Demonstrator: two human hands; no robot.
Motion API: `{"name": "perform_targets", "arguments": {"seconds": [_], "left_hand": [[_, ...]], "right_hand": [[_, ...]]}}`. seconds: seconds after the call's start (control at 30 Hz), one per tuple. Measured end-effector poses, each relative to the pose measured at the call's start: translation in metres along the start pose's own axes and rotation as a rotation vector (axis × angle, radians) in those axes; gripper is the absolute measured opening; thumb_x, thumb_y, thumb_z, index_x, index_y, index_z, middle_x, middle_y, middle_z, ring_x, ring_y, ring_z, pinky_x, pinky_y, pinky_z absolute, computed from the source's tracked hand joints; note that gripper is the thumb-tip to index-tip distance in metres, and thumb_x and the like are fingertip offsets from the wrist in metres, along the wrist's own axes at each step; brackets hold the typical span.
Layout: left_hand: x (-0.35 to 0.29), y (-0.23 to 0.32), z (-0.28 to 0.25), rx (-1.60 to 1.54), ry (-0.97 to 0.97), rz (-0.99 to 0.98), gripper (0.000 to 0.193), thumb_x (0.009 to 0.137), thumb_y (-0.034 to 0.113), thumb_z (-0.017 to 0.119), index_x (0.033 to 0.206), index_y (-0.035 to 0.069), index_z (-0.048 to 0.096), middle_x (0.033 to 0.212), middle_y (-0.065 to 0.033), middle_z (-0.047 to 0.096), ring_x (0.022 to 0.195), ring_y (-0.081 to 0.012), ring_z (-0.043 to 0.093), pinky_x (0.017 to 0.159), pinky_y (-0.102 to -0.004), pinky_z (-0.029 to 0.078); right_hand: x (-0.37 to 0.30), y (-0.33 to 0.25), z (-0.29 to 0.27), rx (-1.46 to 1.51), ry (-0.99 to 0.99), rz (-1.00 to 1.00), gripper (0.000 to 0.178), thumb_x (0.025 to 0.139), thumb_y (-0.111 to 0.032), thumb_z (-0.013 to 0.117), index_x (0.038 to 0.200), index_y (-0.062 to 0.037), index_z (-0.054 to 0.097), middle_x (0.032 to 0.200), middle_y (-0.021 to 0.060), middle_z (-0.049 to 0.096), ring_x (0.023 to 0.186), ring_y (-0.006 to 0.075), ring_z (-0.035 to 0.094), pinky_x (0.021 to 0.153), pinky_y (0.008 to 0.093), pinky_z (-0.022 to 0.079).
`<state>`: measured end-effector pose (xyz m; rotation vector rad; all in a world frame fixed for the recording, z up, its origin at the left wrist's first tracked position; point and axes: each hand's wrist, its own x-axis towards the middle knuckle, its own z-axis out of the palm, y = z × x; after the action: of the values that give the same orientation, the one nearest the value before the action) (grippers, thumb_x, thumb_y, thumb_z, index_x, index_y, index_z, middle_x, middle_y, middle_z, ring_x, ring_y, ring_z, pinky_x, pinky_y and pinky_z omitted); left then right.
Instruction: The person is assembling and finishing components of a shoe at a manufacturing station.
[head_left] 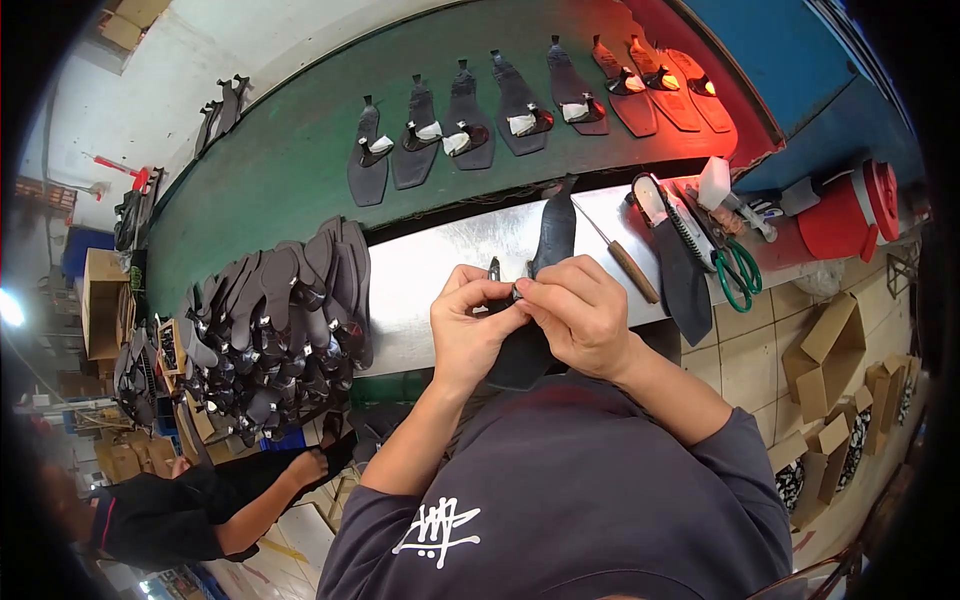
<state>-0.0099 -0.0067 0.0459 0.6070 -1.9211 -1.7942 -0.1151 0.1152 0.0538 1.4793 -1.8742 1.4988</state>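
Observation:
Fingertips of my left hand (468, 325) and my right hand (580, 315) meet in a pinch over a small dark strap piece (517, 292). It seems to belong to the black sandal sole (556, 235), whose narrow end points away from me over the metal worktop. My hands cover the middle of that sole, and its broad part shows below them. Just right of my right hand lies an awl with a wooden handle (633, 270). Beyond it another black sandal sole (682, 285) hangs over the worktop edge.
Green-handled scissors (738, 275) and a red container (848, 215) are at right. A row of strapped soles (470, 125) rests on the green conveyor belt (300, 130), some under red light. Piled soles (280, 320) stand left, near a co-worker's arm (270, 505). Cardboard boxes (825, 350) sit on the floor.

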Motion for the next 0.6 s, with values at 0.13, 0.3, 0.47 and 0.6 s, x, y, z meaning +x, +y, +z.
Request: {"name": "perform_targets", "arguments": {"seconds": [0.13,0.3,0.47,0.6], "left_hand": [[0.005,-0.01,0.0,-0.116,-0.043,-0.031,0.022,0.07,-0.005,0.078,0.09,-0.001,0.071,0.09,-0.0011,0.054,0.08,-0.0092,0.054,0.068,-0.0197,0.045],[0.007,0.012,-0.005,-0.296,-0.008,-0.108,0.023,0.075,-0.006,0.076,0.097,-0.001,0.071,0.103,-0.0053,0.061,0.087,-0.0091,0.057,0.075,-0.0229,0.047],[0.001,0.01,-0.008,-0.44,-0.182,-0.274,0.024,0.076,-0.007,0.075,0.097,-0.001,0.066,0.111,-0.0094,0.066,0.094,-0.0106,0.062,0.081,-0.0226,0.051],[-0.005,-0.003,-0.013,-0.494,-0.295,-0.228,0.026,0.077,-0.008,0.073,0.102,-0.002,0.067,0.121,-0.0184,0.063,0.103,-0.0183,0.063,0.087,-0.0287,0.053]], "right_hand": [[-0.007,0.001,0.0,0.163,0.02,0.118,0.019,0.071,0.0,0.076,0.088,-0.0029,0.068,0.083,0.0085,0.061,0.071,0.0225,0.057,0.061,0.0302,0.046],[-0.032,0.017,-0.018,0.519,0.36,0.538,0.034,0.079,-0.009,0.076,0.096,-0.006,0.047,0.103,0.0063,0.052,0.091,0.0146,0.051,0.082,0.0283,0.041],[-0.032,0.02,-0.026,1.317,0.174,0.899,0.037,0.081,-0.018,0.072,0.105,-0.0029,0.048,0.116,0.0108,0.055,0.107,0.0194,0.054,0.1,0.0365,0.04],[-0.013,0.021,-0.03,1.496,0.119,0.885,0.041,0.083,-0.02,0.068,0.114,0.0022,0.052,0.101,0.0087,0.057,0.095,0.0184,0.057,0.105,0.0412,0.04]]}}
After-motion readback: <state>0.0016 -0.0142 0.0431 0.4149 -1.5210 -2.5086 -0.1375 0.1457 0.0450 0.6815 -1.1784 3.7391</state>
